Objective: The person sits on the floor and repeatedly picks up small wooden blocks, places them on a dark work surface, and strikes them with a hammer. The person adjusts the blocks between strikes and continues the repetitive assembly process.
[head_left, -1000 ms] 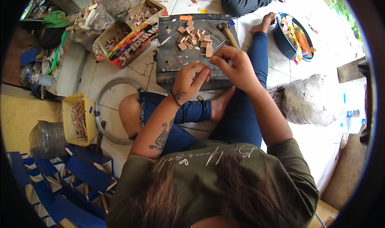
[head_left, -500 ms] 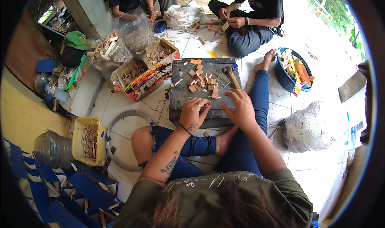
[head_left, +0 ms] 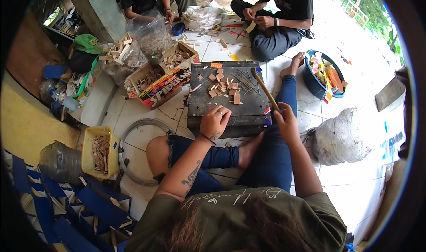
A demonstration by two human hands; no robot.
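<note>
My right hand [head_left: 286,122] is closed round the lower end of a wooden-handled hammer [head_left: 266,89], whose head points away from me over the right side of a black work block [head_left: 205,115]. At the block's near edge, my left hand [head_left: 215,121] has its fingers drawn together in a pinch; whatever is between them is too small to make out. Small brown wooden pieces [head_left: 218,87] lie loosely piled on the block just beyond that hand. Thin metal rods [head_left: 246,81] are scattered beside the pile.
A cardboard box [head_left: 165,88] of wooden pieces stands at far left, a yellow basin [head_left: 111,154] at left by a wire coil [head_left: 125,151]. A dark blue tub [head_left: 313,84] and a wrapped bundle [head_left: 341,136] are at right. Two people sit beyond the block.
My right hand has gone from open over the block to gripping the hammer, which has been lifted and drawn toward me on the right. The left hand stays near the block's front edge.
</note>
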